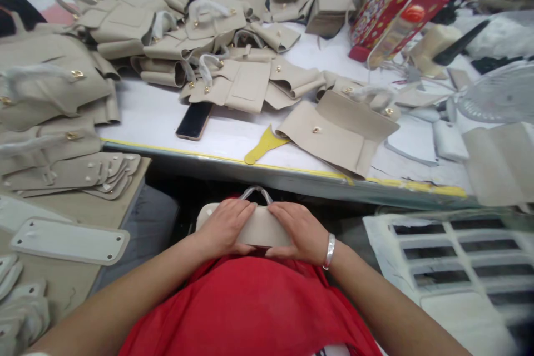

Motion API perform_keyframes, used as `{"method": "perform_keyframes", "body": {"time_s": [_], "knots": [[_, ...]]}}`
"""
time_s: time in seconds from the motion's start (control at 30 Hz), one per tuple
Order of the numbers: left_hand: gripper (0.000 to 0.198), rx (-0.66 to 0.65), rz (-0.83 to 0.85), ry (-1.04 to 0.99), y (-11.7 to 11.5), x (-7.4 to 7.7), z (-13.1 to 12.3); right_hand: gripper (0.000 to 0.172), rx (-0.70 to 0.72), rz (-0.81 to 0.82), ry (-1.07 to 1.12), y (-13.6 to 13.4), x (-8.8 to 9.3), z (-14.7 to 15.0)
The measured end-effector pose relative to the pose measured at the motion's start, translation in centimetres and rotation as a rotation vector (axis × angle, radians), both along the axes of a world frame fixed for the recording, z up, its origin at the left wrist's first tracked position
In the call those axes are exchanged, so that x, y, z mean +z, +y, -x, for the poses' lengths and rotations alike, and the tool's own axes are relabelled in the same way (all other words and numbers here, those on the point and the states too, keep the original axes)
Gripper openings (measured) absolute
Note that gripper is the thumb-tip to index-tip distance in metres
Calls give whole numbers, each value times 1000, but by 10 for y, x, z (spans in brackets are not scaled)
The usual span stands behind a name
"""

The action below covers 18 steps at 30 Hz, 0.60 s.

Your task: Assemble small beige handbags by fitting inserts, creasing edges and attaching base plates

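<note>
A beige handbag piece (261, 227) with a plastic-wrapped handle (255, 192) rests at my lap, against my red clothing. My left hand (228, 225) grips its left part, the thumb along the near edge and the fingers over the top. On the right part lies my right hand (297, 231), closed the same way, with a silver bracelet on the wrist. The underside of the piece is hidden. Past it, on the white table, are an unfolded beige bag body (337, 133) with a gold clasp and a yellow scraper (267, 144).
A phone (194, 120) lies near the table's front edge (225, 162). Many beige bag parts (246, 86) are heaped behind it. At the right are a red box (396, 11), a fan (498, 92) and a white slatted rack (448, 256). Flat panels (70, 240) lie at left.
</note>
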State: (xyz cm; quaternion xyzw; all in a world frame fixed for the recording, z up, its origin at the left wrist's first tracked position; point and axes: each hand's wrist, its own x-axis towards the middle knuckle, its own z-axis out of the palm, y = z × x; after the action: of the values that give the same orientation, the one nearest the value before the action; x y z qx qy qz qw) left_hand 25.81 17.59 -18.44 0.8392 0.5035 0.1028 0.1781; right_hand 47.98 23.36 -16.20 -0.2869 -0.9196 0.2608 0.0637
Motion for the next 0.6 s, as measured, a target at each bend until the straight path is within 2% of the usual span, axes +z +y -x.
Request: {"method": "perform_keyframes", "body": {"time_s": [0.07, 0.17, 0.27, 0.37, 0.5, 0.6], "knots": [[78, 2, 6, -12, 0, -3, 2, 67, -162, 61, 67, 1, -1, -20], [78, -6, 5, -1, 1, -4, 3, 42, -500, 228, 126, -3, -10, -50], [80, -15, -5, 35, 5, -3, -8, 28, -673, 417, 177, -11, -21, -66], [81, -47, 0, 50, 12, -2, -34, 27, -750, 431, 196, -16, -24, -66], [81, -92, 17, 10, 23, -2, -73, 31, -733, 443, 166, -17, -21, -63], [78, -95, 12, 14, 25, -3, -87, 33, -728, 470, 161, -17, -19, -65]]}}
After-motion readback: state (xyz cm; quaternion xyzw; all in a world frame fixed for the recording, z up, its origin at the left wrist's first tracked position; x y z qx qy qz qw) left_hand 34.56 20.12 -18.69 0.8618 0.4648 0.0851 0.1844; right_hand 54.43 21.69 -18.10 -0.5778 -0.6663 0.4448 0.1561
